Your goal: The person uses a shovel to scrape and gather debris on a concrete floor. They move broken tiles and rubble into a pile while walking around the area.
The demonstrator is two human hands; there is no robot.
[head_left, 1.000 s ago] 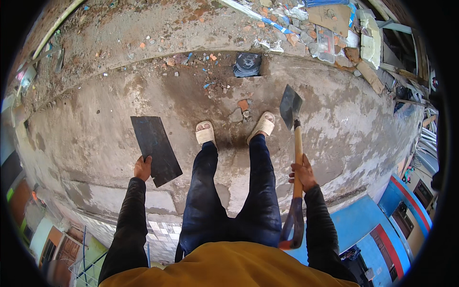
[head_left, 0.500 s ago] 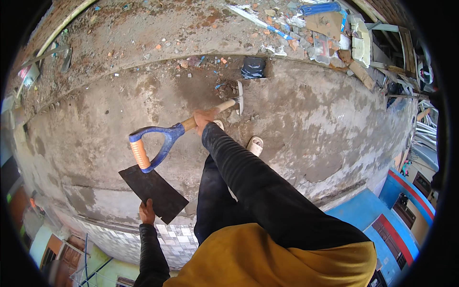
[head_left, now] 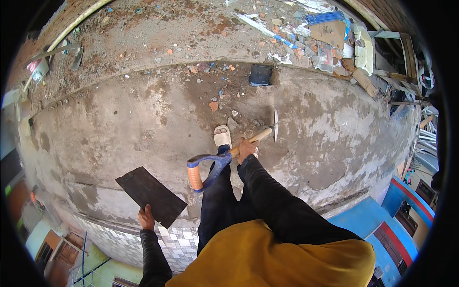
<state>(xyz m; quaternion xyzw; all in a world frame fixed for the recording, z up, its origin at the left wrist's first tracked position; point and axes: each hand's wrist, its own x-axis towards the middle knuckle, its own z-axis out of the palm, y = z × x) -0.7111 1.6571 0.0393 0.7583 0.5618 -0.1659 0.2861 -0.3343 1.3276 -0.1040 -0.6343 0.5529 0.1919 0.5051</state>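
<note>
My left hand (head_left: 147, 218) grips the lower edge of a dark, flat rectangular board (head_left: 152, 196), thumb on its upper face, fingers hidden beneath. In front of my legs, my right hand (head_left: 246, 149) is closed around the wooden shaft of a shovel (head_left: 260, 136). The shovel's blue D-shaped handle with its orange grip points left toward the board, apart from it. Its pale blade, seen nearly edge-on, is at the right end, over the damp ground.
Loose rubble and a brick piece (head_left: 213, 106) lie ahead of my sandalled foot (head_left: 222, 136). A dark square recess (head_left: 261, 75) is set in the concrete (head_left: 334, 115) by the raised dirt edge. Debris, with a cardboard piece (head_left: 330, 32), is heaped at the far right.
My right hand has carried the shovel right and nearer my body, so its handle is now away from the board. My left hand still holds the board in almost the same place.
</note>
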